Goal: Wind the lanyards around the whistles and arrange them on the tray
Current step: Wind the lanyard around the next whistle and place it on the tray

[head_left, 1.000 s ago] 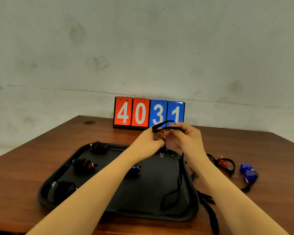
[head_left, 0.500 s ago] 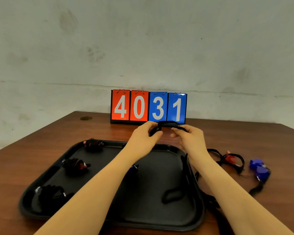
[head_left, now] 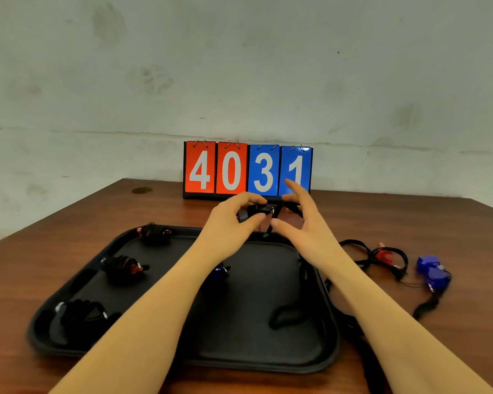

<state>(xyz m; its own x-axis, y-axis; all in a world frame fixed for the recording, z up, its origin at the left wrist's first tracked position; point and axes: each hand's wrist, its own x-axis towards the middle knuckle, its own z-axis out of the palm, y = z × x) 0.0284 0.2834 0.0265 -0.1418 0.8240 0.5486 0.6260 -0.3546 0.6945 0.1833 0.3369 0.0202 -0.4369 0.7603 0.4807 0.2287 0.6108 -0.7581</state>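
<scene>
Now, change: half a second back the right hand pinched the lanyard beside the whistle; it has let go, fingers spread and thumb apart, with a loop of black lanyard running behind the palm.
Left hand: the left hand still clamps the black whistle between thumb and fingers, above the tray's far edge.
Cord: a strand drops from the whistle toward the far edge, and the slack end lies on the tray floor near the near-right corner, partly hidden by the right forearm.
Meaning: this looks like a regrip between turns, so the winding of this whistle is under way, not done; much cord is loose.
Tray: the black tray sits toward the near-left part of the tabletop.
Done so far: three wound bundles line its left edge, one at the far-left corner, one midway, one at the near-left corner; a blue whistle shows mid-tray, mostly hidden under the left forearm.
Waiting: a red whistle and blue whistles lie unwound on the bare tabletop beyond the tray's right edge, cords tangled.
Backdrop: a scoreboard reading 4031 stands at the tabletop's far edge.
Progress: roughly halfway, I judge.
</scene>
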